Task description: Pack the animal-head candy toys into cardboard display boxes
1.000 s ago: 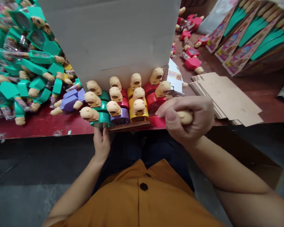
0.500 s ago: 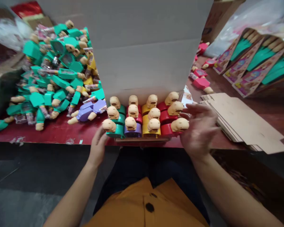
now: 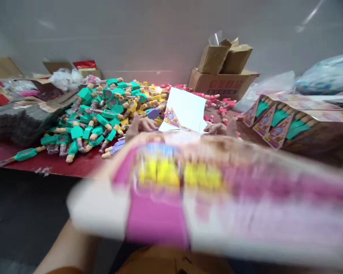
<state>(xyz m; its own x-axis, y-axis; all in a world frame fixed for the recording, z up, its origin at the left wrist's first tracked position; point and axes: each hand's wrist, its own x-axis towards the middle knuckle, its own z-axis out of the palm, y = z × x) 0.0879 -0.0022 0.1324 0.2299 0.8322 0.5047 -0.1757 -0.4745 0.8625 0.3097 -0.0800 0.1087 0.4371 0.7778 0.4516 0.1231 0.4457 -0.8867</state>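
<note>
A printed cardboard box (image 3: 157, 217), pink, white and yellow, fills the lower middle of the view, smeared by motion and close to me. My left hand (image 3: 141, 125) is at its far edge on the left, the forearm passing beneath. At the far edge on the right is my right hand (image 3: 221, 128), fingers bent inward. Both hands appear to grip the box, though it covers parts of them. Just beyond stands a white card piece (image 3: 187, 108) with a printed corner. The toys with tan animal heads inside the box are hidden.
Green toys (image 3: 103, 118) with tan heads lie heaped on the red table (image 3: 57, 165), with yellow and red ones behind. Filled display boxes (image 3: 277, 120) stand right. Brown cartons (image 3: 224, 82) are stacked at the back, and grey flat bundles (image 3: 25, 118) lie left.
The tall upright grey panel has come down toward me, and its printed side now faces me. It covers the rows of toys. Both hands have moved forward to the far edge.
</note>
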